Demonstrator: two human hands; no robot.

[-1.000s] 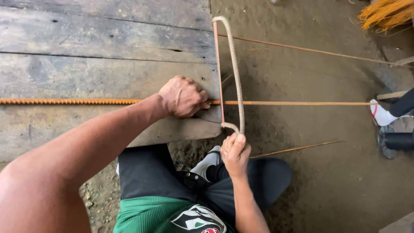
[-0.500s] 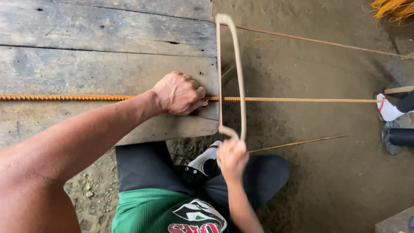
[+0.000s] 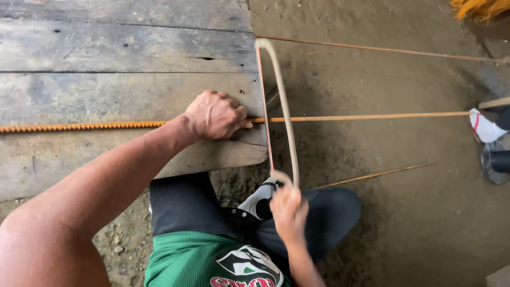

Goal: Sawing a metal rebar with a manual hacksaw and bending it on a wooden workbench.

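I note the left hand (image 3: 215,115) clamping the rusty rebar (image 3: 79,127) onto the wooden bench (image 3: 122,48); right hand (image 3: 288,208) grips the hacksaw (image 3: 277,106) handle, blade across the rebar.

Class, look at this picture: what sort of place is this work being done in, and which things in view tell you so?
Probably an informal outdoor work yard or building site: bare dirt ground, rough wooden planks used as a bench, and rusty rebar held by the left hand while the right hand works a hacksaw.
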